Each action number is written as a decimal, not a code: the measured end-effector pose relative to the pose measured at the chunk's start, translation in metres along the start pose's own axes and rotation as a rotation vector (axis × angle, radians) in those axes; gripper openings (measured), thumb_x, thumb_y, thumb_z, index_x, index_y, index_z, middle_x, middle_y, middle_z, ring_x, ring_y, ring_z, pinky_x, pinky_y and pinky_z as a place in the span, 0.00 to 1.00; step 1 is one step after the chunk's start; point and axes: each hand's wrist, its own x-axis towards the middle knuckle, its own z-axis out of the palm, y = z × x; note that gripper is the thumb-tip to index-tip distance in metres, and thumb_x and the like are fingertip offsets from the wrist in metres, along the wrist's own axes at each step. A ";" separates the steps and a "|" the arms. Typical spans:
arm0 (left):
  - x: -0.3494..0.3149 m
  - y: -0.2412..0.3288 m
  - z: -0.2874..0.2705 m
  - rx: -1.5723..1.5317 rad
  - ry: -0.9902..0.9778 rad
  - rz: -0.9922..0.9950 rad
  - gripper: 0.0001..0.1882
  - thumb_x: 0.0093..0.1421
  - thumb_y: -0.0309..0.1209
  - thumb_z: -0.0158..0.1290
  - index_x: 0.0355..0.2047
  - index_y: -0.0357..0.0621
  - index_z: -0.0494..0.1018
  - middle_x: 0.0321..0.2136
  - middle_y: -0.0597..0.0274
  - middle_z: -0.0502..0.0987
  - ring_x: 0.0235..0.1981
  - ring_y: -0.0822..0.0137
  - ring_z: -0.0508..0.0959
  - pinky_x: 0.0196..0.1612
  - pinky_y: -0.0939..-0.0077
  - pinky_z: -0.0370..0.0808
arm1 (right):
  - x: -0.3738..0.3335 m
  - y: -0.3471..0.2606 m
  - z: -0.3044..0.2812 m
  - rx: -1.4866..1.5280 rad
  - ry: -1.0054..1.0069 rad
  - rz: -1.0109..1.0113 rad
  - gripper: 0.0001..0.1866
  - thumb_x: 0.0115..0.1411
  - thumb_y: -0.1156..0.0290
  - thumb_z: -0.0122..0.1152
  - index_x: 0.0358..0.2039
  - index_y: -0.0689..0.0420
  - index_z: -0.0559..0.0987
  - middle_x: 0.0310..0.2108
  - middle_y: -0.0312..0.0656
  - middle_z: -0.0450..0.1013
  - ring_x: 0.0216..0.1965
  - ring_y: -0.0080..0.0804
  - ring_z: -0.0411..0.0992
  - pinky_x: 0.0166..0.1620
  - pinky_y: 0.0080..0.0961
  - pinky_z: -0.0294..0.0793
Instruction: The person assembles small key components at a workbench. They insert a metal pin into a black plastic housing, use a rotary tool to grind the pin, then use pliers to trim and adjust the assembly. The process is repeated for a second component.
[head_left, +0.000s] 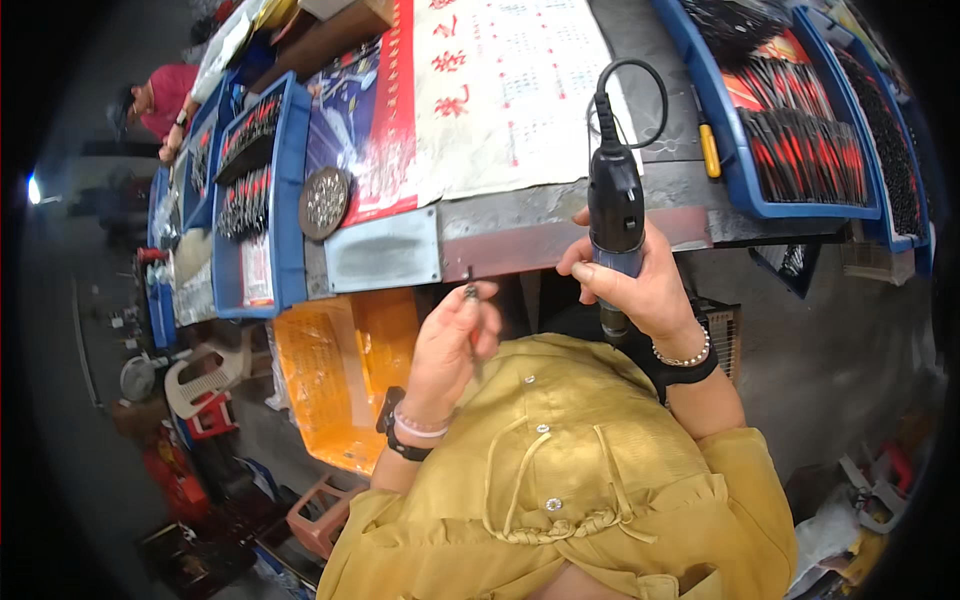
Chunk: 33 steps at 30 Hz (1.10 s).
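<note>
Working apart from each other at a bench (520,212), a person's two hands are each gripping something. The right hand (632,278) is curling around one black driver (616,195), its body standing roughly upright over the bench's near edge; its cord (663,90) is looping from the top. The left hand (458,340), fingers nearly closed, is pinching one small dark piece (471,292), blurred and mostly hidden, its kind impossible to tell.

One round dish (310,228) of small silver parts is sitting beside one metal plate (383,252) at the bench edge. One yellow-handled tool (709,150) is lying just beside a blue tray (815,211) at right, where black-and-red tools are crowding together too tightly to count. One more blue tray (293,205) at left is holding similar pieces.

A large printed sheet (560,80) in cream and red is covering much of the grey bench top. Below, one orange crate (388,335) is resting near the left forearm. Across the dim room, one co-worker (172,98) in a pink top is leaning toward the bench, and a pale chair (208,380) is standing on the grey floor.
</note>
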 end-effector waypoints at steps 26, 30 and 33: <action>0.041 -0.024 -0.054 -0.476 -0.095 -0.284 0.21 0.70 0.47 0.44 0.41 0.41 0.74 0.21 0.67 0.71 0.18 0.77 0.65 0.23 0.83 0.62 | 0.014 0.051 0.083 -0.403 -0.069 0.247 0.29 0.51 0.77 0.70 0.54 0.63 0.71 0.47 0.39 0.76 0.48 0.23 0.73 0.54 0.26 0.70; 0.042 -0.021 -0.059 -0.501 -0.121 -0.348 0.22 0.69 0.49 0.46 0.40 0.40 0.73 0.22 0.68 0.70 0.18 0.78 0.63 0.23 0.83 0.62 | 0.017 0.053 0.084 -0.445 -0.072 0.268 0.30 0.51 0.76 0.70 0.55 0.63 0.70 0.47 0.39 0.76 0.48 0.24 0.73 0.54 0.26 0.70; 0.044 -0.021 -0.062 -0.488 -0.142 -0.361 0.23 0.69 0.50 0.46 0.39 0.39 0.72 0.21 0.68 0.70 0.17 0.79 0.61 0.22 0.84 0.60 | 0.018 0.050 0.086 -0.496 -0.089 0.336 0.30 0.51 0.76 0.70 0.55 0.63 0.70 0.47 0.40 0.76 0.48 0.24 0.73 0.54 0.26 0.70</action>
